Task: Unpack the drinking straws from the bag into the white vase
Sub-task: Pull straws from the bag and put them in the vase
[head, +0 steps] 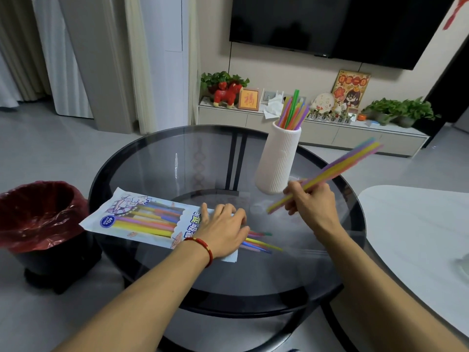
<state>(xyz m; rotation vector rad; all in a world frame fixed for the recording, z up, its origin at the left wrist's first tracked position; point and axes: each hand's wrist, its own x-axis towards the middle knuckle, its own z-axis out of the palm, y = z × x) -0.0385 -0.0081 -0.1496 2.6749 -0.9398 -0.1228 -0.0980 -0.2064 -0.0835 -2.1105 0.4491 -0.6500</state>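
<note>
Smoked glass forms the round table under both hands. Fingers of the right hand are curled round a bundle of coloured straws, which slants up and away to the right of the grip, clear of the glass. Just left of that grip stands the white vase, upright, with more straws fanned from its mouth. Flat on the open end of the bag presses the left hand, fingers straight; a few straw tips poke out to its right. Left of the table sits a red-lined bin.
</note>
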